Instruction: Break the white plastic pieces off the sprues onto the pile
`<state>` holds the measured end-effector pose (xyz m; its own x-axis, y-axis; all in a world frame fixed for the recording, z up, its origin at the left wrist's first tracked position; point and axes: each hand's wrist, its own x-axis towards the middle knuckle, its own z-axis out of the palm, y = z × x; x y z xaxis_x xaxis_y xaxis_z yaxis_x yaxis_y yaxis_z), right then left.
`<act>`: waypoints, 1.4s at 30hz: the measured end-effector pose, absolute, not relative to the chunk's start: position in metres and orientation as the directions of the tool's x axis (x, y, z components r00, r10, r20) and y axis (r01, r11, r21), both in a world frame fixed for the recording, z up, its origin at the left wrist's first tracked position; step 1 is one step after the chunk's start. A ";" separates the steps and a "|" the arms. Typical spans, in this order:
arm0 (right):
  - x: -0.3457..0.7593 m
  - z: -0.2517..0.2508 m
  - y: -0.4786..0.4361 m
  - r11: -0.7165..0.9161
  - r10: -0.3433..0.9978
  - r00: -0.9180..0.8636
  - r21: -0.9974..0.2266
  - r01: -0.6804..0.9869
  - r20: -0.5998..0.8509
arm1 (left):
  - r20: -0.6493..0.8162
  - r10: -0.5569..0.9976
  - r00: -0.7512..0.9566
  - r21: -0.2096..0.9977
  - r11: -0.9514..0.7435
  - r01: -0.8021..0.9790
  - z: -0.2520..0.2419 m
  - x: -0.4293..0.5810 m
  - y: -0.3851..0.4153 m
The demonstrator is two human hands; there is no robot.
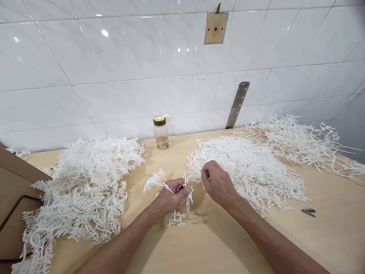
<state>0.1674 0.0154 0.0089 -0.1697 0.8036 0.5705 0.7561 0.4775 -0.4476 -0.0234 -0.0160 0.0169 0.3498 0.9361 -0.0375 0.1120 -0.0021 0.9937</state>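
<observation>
Head: left hand grips white sprig; right hand pinches middle pile.

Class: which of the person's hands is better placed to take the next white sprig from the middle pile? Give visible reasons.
Probably right. The right hand pinches at the near edge of the middle pile; the left hand is closed on a bundle of sprigs, beside the pile.

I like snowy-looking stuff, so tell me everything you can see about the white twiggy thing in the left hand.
The white twiggy piece looks like thin plastic, forking into many little branches like coral. The left hand grips its middle with closed fingers. Sprigs stick out up-left and hang below toward the wooden table. I cannot tell whether they touch it.
</observation>
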 end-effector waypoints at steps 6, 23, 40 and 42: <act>0.167 0.015 0.012 0.415 0.878 -0.117 -0.615 0.671 0.465 | -0.018 0.978 0.209 0.999 0.009 0.045 0.013 -0.022 -0.014; 0.149 0.016 -0.005 0.545 0.838 -0.339 -0.615 0.571 0.428 | 0.029 0.984 0.173 0.986 -0.057 0.159 0.013 -0.021 -0.016; 0.186 0.016 0.026 0.274 0.820 0.080 -0.511 0.815 0.567 | -0.033 0.993 0.113 0.999 0.031 0.015 0.017 -0.018 -0.020; 0.182 0.019 0.022 0.340 0.838 0.022 -0.553 0.760 0.545 | -0.049 0.995 0.091 0.998 0.052 -0.023 0.017 -0.018 -0.019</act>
